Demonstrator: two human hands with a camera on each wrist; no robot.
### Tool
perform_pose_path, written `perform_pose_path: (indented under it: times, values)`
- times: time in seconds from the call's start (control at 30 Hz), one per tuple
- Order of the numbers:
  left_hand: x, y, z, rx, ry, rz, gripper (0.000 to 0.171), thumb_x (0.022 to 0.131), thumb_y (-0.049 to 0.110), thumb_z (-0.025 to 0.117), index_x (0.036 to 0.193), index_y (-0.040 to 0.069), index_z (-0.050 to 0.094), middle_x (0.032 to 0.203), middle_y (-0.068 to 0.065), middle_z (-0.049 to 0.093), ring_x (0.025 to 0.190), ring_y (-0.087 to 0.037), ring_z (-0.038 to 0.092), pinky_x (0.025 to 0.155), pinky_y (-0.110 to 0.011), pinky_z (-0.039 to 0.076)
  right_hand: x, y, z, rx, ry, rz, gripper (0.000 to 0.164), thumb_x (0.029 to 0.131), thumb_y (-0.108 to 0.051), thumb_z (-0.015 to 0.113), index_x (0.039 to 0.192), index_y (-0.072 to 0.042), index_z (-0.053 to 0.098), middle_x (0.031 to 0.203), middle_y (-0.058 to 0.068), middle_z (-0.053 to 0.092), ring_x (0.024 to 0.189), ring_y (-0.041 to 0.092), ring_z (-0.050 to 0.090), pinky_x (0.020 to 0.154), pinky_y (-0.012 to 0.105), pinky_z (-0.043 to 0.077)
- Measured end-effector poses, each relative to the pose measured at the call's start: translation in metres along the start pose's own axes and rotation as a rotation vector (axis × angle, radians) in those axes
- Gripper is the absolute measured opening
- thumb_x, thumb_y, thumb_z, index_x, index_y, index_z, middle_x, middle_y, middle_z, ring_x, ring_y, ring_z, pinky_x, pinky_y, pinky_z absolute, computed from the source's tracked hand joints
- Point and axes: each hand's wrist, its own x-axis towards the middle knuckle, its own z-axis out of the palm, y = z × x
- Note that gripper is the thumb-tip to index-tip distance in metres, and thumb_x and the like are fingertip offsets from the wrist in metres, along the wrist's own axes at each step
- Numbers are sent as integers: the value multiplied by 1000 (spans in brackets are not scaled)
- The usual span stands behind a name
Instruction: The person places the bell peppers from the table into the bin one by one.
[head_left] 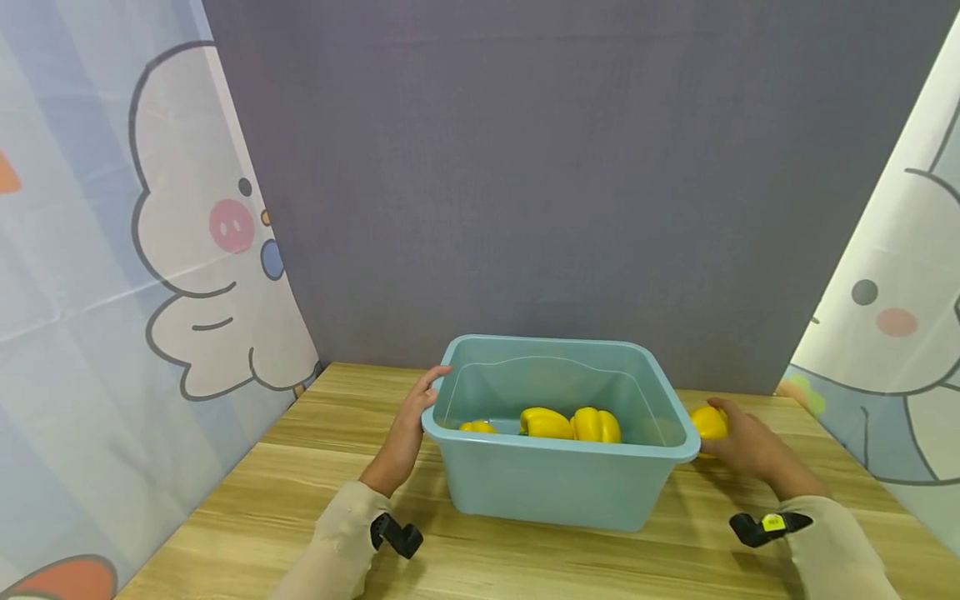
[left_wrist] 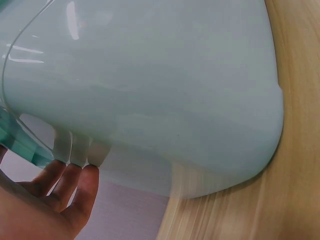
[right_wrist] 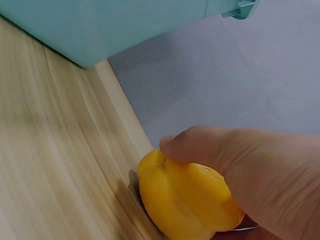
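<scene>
A light blue-green plastic bin (head_left: 555,487) stands on the wooden table. Inside it lie yellow bell peppers: one (head_left: 477,427) at the left, partly hidden by the front rim, and two more (head_left: 545,423) side by side near the middle. My left hand (head_left: 403,433) touches the bin's left side at the rim; in the left wrist view its fingertips (left_wrist: 90,172) rest against the outer wall. Just right of the bin, my right hand (head_left: 753,450) grips another yellow bell pepper (right_wrist: 185,200), thumb laid across it. That pepper is low over the table; whether it touches is unclear.
A grey cloth backdrop (head_left: 510,167) rises behind the table (head_left: 285,492). Cartoon-printed curtains stand at the left (head_left: 82,400) and right (head_left: 885,358). Each sleeve carries a small black wrist camera.
</scene>
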Motion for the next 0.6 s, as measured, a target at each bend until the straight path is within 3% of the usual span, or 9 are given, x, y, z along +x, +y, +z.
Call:
perform_pose_path:
  times: [0.2,0.6]
  values:
    - [0,0,1,3,2,-2,55,104,39,34,153,15,38,162,-2,24,144,-29,25,109,-63,22,-4,5,4,-3,-15,17,99,81,-40,81,144,14,28,116,40,55,90,40,61,74,53,51]
    - [-1,0,0,4,8,-1,54,105,40,33,153,17,38,159,-2,28,138,-31,35,105,-58,28,-6,4,5,-14,7,24,94,86,-44,75,143,15,28,115,42,55,91,44,61,76,57,49]
